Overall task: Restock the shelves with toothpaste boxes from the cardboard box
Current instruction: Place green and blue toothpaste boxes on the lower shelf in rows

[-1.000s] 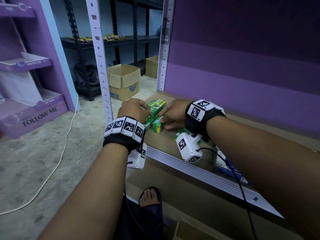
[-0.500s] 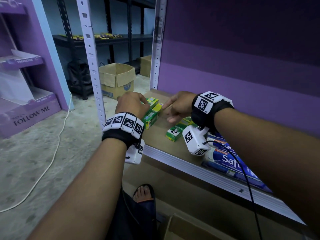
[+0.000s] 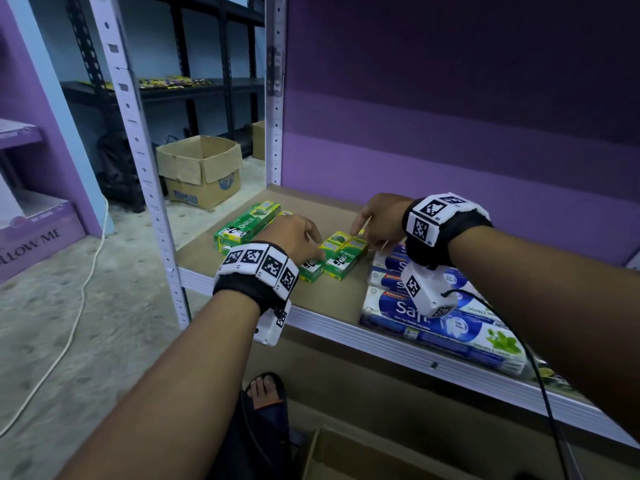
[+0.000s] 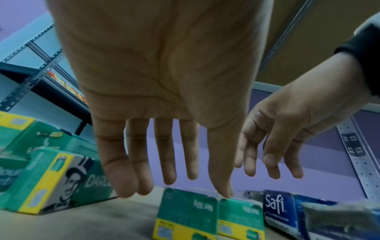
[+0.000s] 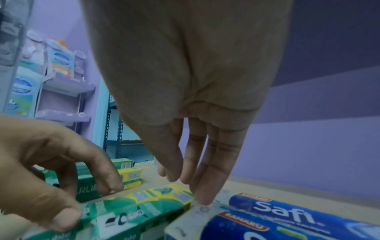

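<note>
Nearest the camera, the corner of a cardboard box [image 3: 346, 455] sits on the floor below the shelf [image 3: 332, 299], beside a sandalled foot [image 3: 266, 393]. Up on the brown shelf board, at the front right, lie the blue Safi boxes [image 3: 433, 323], side by side. Just left of them, two small green Darlie boxes [image 3: 341, 258] lie together, their ends to the front edge. Left hand [image 3: 294, 240] over them, fingers straight and spread, thumb tip touching the top of the pair: grip released, nothing held. Right hand [image 3: 379, 220] at the far end of the pair, fingers extended downward, fingertips [image 5: 202, 194] coming down at the seam between the green boxes and the nearest Safi box; again a released grip, nothing grasped. Further left on the shelf, longer green Darlie boxes [image 3: 247, 225] lie stacked near the white upright [image 3: 142, 161]. Beyond, on the concrete floor, an open brown carton [image 3: 201, 171] in front of a dark rack [image 3: 194, 88].
</note>
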A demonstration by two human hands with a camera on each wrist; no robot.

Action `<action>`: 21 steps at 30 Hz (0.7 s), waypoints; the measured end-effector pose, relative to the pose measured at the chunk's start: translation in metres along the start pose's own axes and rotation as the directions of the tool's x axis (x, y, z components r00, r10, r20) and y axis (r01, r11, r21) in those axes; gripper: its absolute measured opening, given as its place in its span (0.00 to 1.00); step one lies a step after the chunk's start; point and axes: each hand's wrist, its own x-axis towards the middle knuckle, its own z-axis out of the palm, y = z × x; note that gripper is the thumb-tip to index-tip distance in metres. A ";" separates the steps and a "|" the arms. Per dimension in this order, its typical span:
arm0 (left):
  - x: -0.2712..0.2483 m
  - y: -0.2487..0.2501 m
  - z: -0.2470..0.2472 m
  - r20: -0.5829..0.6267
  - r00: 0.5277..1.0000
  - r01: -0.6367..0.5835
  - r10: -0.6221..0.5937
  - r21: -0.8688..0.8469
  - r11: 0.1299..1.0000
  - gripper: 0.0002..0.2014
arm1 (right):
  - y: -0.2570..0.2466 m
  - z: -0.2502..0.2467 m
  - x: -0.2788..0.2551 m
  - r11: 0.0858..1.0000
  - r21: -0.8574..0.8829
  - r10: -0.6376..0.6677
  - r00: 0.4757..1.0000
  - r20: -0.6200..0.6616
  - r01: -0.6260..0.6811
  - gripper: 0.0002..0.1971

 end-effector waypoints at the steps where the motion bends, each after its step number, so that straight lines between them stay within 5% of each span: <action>1: 0.000 0.001 0.002 0.045 0.999 -0.004 0.003 0.020 1.000 0.17 | 0.002 0.000 -0.002 0.998 -0.056 -0.012 1.000 0.000 0.012 0.19; 5: -0.003 0.002 0.002 0.129 0.992 0.008 -0.016 0.065 0.998 0.25 | 0.006 0.007 -0.004 0.970 -0.231 -0.084 0.996 -0.012 0.079 0.17; 21: 0.003 -0.006 -0.019 0.130 0.985 0.079 -0.116 0.258 0.963 0.28 | -0.016 0.039 0.018 0.782 -0.557 -0.248 0.960 0.133 0.279 0.28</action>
